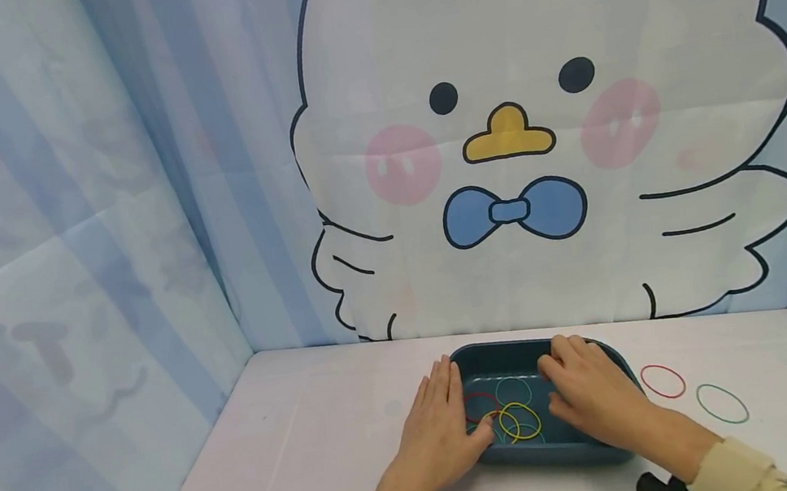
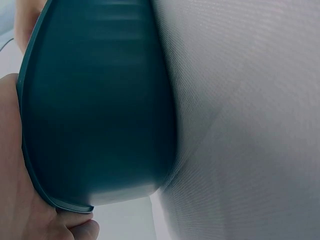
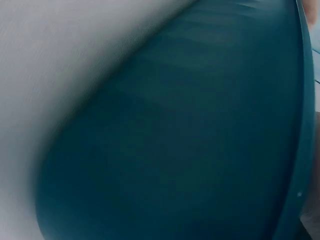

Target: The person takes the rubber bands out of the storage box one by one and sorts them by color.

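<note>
A dark teal tray (image 1: 555,453) stands on the white table and fills much of both wrist views. My left hand (image 1: 431,429) lies along its left side with straight fingers touching the rim; its thumb reaches over the inside. Yellow (image 1: 524,437), red (image 1: 481,393) and green rubber bands (image 1: 511,379) overlap on the left of the tray floor. Over the tray's right half is my right hand (image 1: 591,389), its fingers bent, fingertips towards the inside. I cannot tell whether they hold a band.
On the table right of the tray lie a red rubber band (image 1: 655,366) and a green one (image 1: 698,396). Behind the table hangs a curtain (image 1: 399,294) with a cartoon bird. Black wrist devices (image 1: 662,488) sit under both sleeves.
</note>
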A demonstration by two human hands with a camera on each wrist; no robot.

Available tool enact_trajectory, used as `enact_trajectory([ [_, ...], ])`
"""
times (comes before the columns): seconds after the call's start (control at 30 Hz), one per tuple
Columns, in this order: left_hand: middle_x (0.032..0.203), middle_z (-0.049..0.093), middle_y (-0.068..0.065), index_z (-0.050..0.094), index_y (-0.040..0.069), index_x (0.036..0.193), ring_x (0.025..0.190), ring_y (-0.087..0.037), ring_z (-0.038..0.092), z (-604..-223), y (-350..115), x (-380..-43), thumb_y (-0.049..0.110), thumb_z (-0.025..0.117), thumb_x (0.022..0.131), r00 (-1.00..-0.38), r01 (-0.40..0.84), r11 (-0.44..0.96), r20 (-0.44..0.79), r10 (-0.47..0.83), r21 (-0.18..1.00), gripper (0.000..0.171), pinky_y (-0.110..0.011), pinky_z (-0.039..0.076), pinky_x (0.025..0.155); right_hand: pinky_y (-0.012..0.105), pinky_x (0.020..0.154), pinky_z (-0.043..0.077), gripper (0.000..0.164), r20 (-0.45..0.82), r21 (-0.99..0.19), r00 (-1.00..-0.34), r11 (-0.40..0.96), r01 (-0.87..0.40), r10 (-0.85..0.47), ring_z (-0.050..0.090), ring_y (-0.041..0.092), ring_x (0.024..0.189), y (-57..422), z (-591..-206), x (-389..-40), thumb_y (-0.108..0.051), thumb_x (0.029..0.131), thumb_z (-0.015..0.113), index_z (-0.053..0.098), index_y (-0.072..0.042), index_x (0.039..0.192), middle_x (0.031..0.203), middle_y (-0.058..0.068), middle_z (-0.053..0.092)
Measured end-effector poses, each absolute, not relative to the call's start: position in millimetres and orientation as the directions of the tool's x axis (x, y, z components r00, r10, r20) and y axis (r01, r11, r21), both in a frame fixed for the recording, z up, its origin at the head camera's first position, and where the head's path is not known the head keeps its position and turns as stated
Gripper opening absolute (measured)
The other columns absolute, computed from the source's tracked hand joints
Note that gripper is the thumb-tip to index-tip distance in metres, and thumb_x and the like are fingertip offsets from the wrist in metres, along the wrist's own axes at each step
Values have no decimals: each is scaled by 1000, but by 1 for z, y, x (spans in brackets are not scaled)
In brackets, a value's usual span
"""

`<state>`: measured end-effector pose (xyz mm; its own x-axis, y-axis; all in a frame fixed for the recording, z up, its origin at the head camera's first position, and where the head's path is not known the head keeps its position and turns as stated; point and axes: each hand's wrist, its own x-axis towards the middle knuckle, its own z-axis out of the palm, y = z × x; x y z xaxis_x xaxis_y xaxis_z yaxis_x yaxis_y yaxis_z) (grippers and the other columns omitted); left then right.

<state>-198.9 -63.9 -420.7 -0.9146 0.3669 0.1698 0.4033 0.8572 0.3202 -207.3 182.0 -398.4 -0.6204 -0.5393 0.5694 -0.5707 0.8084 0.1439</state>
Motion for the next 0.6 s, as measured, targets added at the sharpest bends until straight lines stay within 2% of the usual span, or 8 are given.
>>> enact_trajectory([
  [0.17,166,17,-16,21,0,157,154,-29,17,-420,-64,-199,46,50,95,-914,405,855,169,369,324,82,-46,21,124,26,62,26,25,511,119,-677,824,-555,-530,29,10,71,177,-402,-208,-15,69,78,57,-18,81,78,-8,35],
  [0.6,166,17,-16,22,0,156,155,-28,17,-420,-64,-198,47,49,95,-913,406,862,172,369,304,83,-46,21,124,25,61,24,20,445,74,-736,840,-537,-510,28,12,70,164,-408,-214,-14,70,76,57,-17,76,77,-6,36],
])
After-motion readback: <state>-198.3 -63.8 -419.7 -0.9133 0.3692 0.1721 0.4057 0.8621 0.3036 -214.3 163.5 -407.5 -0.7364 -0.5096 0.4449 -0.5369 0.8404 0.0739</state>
